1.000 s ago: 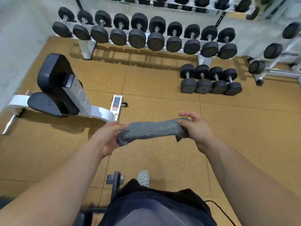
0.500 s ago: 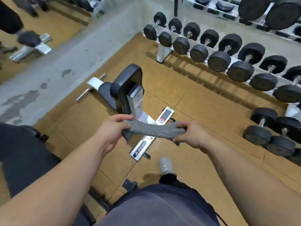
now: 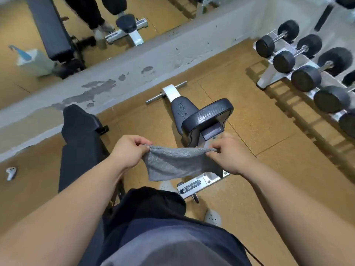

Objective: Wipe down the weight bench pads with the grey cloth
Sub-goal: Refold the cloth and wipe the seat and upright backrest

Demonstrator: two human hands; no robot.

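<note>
The grey cloth [image 3: 173, 164] hangs spread between my hands at waist height. My left hand [image 3: 128, 150] pinches its left top corner and my right hand [image 3: 229, 157] pinches the right top corner. Just beyond the cloth stands a white-framed weight bench with a black seat pad [image 3: 181, 112] and a raised black back pad [image 3: 207, 114]. A second, long black bench pad [image 3: 80, 139] lies to my left, touching my left forearm's side of the view. The cloth touches neither pad.
A dumbbell rack [image 3: 307, 73] lines the right side. A grey concrete ledge [image 3: 134, 60] and a wall mirror run across the back. A small white object [image 3: 10, 172] lies on the floor at far left. My white shoes [image 3: 212, 217] stand by the bench's base.
My view has swung left, bringing the white-framed bench in front of me. The cloth has gone from a bunched roll to hanging open, with both hands now pinching its top corners.
</note>
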